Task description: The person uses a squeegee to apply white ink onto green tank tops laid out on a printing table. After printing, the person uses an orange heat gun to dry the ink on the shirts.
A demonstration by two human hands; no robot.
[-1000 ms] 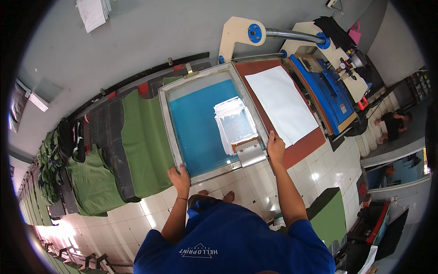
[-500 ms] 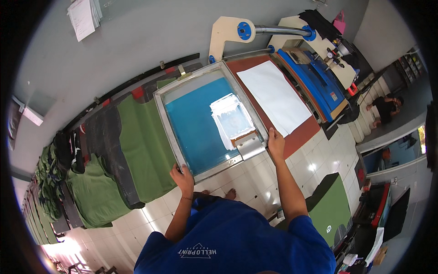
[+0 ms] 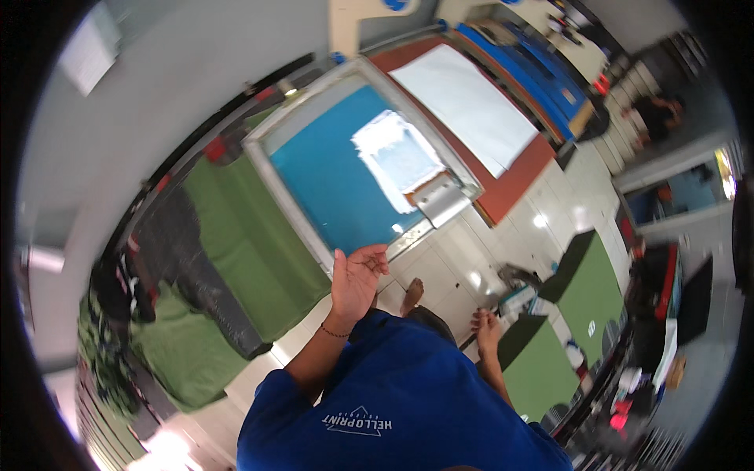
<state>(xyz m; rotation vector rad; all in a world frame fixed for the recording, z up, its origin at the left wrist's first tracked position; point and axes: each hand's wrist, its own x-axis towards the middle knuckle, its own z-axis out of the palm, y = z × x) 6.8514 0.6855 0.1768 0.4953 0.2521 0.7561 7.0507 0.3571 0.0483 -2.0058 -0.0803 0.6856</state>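
Observation:
A screen-printing frame (image 3: 271,166) with blue mesh lies tilted across the work table, a patch of white ink (image 3: 399,154) on its mesh. At its near right corner rests a silver metal squeegee (image 3: 444,202) with a brownish edge. Just off the frame's near edge is my left hand (image 3: 357,282), palm turned up, fingers apart and loosely bent, nothing in it. My right hand (image 3: 487,334) hangs low beside a green-topped stand at the right. Its fingers look curled but are small and blurred, so whether they hold anything is unclear.
Left of the frame, green fabric pieces (image 3: 247,243) lie on a dark table. A white sheet (image 3: 467,102) covers part of a red-brown board (image 3: 510,192), with a blue-topped press (image 3: 526,82) beyond. Green-topped stands (image 3: 585,282) are at the right. Another person (image 3: 653,118) is at the far right.
Both hands have let go of the frame. The left has turned palm up and shifted right; the right has dropped down and back. The view has turned, showing more of the right side.

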